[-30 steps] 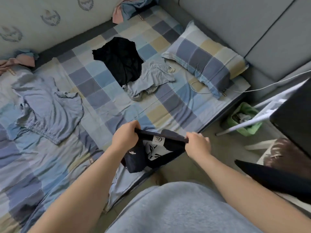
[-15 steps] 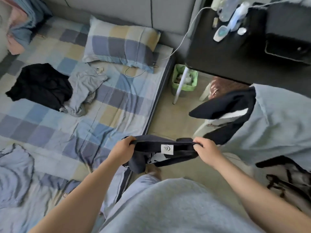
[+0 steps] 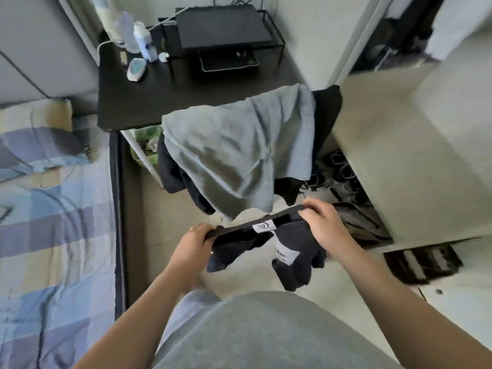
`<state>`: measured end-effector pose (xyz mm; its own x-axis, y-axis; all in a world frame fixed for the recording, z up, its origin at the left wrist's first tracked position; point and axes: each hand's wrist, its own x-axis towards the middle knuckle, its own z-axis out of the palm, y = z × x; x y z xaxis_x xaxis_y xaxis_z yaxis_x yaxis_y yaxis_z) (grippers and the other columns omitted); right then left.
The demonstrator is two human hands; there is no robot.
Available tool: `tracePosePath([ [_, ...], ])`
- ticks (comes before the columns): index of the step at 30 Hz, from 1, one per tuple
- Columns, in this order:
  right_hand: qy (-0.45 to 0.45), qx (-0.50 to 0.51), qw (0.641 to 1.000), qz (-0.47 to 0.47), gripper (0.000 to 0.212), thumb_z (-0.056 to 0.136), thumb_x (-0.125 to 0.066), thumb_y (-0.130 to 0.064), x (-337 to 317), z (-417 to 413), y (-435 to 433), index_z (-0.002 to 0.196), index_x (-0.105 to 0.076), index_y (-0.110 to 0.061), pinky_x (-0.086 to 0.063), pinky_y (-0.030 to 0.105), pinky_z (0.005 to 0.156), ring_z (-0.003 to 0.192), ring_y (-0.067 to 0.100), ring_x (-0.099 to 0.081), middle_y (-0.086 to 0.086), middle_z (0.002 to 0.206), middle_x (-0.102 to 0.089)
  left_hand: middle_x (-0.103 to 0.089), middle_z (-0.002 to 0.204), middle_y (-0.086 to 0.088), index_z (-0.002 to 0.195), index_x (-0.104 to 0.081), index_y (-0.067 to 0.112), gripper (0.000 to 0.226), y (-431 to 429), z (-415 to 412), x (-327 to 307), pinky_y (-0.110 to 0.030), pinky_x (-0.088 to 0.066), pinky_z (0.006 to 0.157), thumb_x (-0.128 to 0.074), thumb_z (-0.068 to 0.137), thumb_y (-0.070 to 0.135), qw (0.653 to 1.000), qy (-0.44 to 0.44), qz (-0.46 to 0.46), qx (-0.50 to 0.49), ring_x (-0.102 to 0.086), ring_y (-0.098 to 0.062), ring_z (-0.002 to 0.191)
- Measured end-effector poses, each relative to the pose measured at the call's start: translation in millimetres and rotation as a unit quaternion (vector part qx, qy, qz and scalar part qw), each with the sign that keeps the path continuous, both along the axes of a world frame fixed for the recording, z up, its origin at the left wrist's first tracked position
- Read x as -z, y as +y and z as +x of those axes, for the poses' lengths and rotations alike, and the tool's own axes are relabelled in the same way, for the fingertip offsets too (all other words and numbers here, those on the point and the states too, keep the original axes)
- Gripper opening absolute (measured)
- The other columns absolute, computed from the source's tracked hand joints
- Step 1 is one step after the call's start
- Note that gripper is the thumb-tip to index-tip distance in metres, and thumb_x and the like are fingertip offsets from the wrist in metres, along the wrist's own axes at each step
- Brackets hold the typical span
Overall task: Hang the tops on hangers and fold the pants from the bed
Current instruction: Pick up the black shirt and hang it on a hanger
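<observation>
The risk begins at the left. The dark garment (image 3: 266, 243) is no longer over the bed (image 3: 53, 249). It hangs in the air above the floor (image 3: 159, 222), between the bed's edge and the chair. If the left hand (image 3: 195, 242) loses its pinch, that end of the band would likely drop and the cloth would trail on the floor. The two loose lobes below the band hang free. Swung forward, they could brush or snag the pale blue garment (image 3: 234, 155) draped over the chair just ahead. To the right, the open wardrobe (image 3: 412, 169) has a dark tangle (image 3: 346, 182) in its bottom, and a dropped piece could get lost there. No hanger is visible in either hand. I cannot tell whether this piece is a top or pants, so choosing the wrong treatment is another possible slip.

The left hand's fingers are clenched round the left end of the band, and its forearm comes up from the lower left. The right hand (image 3: 323, 225) grasps the right end, fingers curled over the edge. It sits higher and farther out, so the taut band slopes up to the right, with its white label (image 3: 263, 226) between the hands.
</observation>
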<state>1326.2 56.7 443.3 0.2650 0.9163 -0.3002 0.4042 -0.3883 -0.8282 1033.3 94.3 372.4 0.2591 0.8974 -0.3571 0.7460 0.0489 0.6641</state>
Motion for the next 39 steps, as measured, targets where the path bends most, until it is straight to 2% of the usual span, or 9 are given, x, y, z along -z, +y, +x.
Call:
tracePosePath([
  [3, -0.009, 0.068, 0.997, 0.045, 0.018, 0.080, -0.049, -0.025, -21, 47, -10, 0.064, -0.055, -0.030, -0.034, 0.020, 0.059, 0.057, -0.002, -0.043, -0.015, 0.058, -0.048, -0.055, 0.086, 0.013, 0.093, -0.059, 0.028, 0.017, 27, 58, -19, -0.015, -0.037, 0.064, -0.051, 0.099, 0.014, 0.997, -0.024, 0.013, 0.068, -0.054, -0.016, 0.082],
  [6, -0.041, 0.163, 0.984, 0.055, 0.012, 0.077, -0.048, -0.029, -39, 90, -8, 0.079, -0.057, -0.021, -0.035, 0.029, 0.062, 0.058, -0.002, -0.048, -0.014, 0.061, -0.052, -0.060, 0.083, 0.011, 0.093, -0.062, 0.026, 0.016, 57, 119, -44, -0.026, -0.037, 0.067, -0.050, 0.099, 0.017, 0.989, -0.052, 0.041, 0.133, -0.057, -0.017, 0.083],
  [10, -0.074, 0.261, 0.959, 0.080, 0.020, 0.076, -0.048, -0.033, -75, 140, 6, 0.083, -0.060, -0.019, -0.043, 0.041, 0.068, 0.068, 0.009, -0.055, 0.003, 0.072, -0.060, -0.059, 0.071, 0.005, 0.080, -0.055, 0.028, 0.025, 102, 201, -83, -0.027, -0.038, 0.058, -0.046, 0.103, 0.026, 0.970, -0.115, 0.082, 0.200, -0.056, -0.009, 0.067],
  [15, -0.126, 0.340, 0.918, 0.163, 0.025, 0.075, -0.046, -0.026, -148, 187, 36, 0.078, -0.056, -0.002, -0.032, 0.025, 0.055, 0.054, 0.003, -0.040, -0.007, 0.060, -0.045, -0.048, 0.059, 0.006, 0.071, -0.043, 0.025, 0.035, 160, 292, -154, -0.029, -0.035, 0.055, -0.046, 0.105, 0.028, 0.931, -0.219, 0.111, 0.270, -0.045, -0.007, 0.055],
  [20, -0.173, 0.396, 0.867, 0.247, 0.017, 0.083, -0.049, -0.011, -231, 229, 75, 0.072, -0.047, 0.002, -0.028, 0.032, 0.060, 0.060, 0.011, -0.038, -0.001, 0.062, -0.041, -0.053, 0.061, 0.012, 0.071, -0.047, 0.023, 0.035, 224, 364, -244, -0.019, -0.033, 0.053, -0.045, 0.105, 0.035, 0.884, -0.294, 0.167, 0.322, -0.049, -0.004, 0.058],
  [24, -0.224, 0.422, 0.827, 0.295, 0.026, 0.077, -0.048, -0.023, -306, 259, 106, 0.075, -0.050, 0.003, -0.030, 0.030, 0.057, 0.057, 0.010, -0.039, -0.002, 0.061, -0.043, -0.043, 0.056, 0.009, 0.069, -0.044, 0.017, 0.039, 266, 416, -326, -0.014, -0.035, 0.049, -0.046, 0.104, 0.034, 0.846, -0.359, 0.201, 0.338, -0.043, -0.003, 0.049],
  [30, -0.296, 0.435, 0.778, 0.343, 0.014, 0.076, -0.047, -0.025, -433, 301, 139, 0.065, -0.044, -0.018, -0.024, 0.029, 0.054, 0.054, 0.012, -0.032, -0.013, 0.049, -0.032, -0.044, 0.058, 0.005, 0.068, -0.043, 0.016, 0.041, 300, 481, -453, -0.019, -0.033, 0.048, -0.044, 0.105, 0.034, 0.803, -0.408, 0.258, 0.349, -0.041, -0.003, 0.046],
  [35, -0.334, 0.443, 0.748, 0.363, 0.026, 0.084, -0.049, -0.020, -536, 344, 146, 0.062, -0.033, -0.021, -0.023, 0.030, 0.054, 0.057, 0.015, -0.030, -0.010, 0.054, -0.031, -0.044, 0.059, 0.005, 0.066, -0.040, 0.016, 0.043, 311, 527, -558, -0.025, -0.031, 0.050, -0.045, 0.105, 0.034, 0.775, -0.437, 0.304, 0.339, -0.043, -0.010, 0.054],
  [39, -0.438, 0.439, 0.712, 0.331, 0.032, 0.084, -0.049, -0.017, -611, 373, 136, 0.060, -0.028, -0.020, -0.022, 0.030, 0.054, 0.059, 0.020, -0.029, -0.002, 0.060, -0.031, -0.054, 0.067, -0.004, 0.073, -0.051, 0.009, 0.040, 306, 554, -632, -0.032, -0.039, 0.057, -0.045, 0.104, 0.034, 0.757, -0.440, 0.348, 0.336, -0.054, -0.021, 0.065],
])
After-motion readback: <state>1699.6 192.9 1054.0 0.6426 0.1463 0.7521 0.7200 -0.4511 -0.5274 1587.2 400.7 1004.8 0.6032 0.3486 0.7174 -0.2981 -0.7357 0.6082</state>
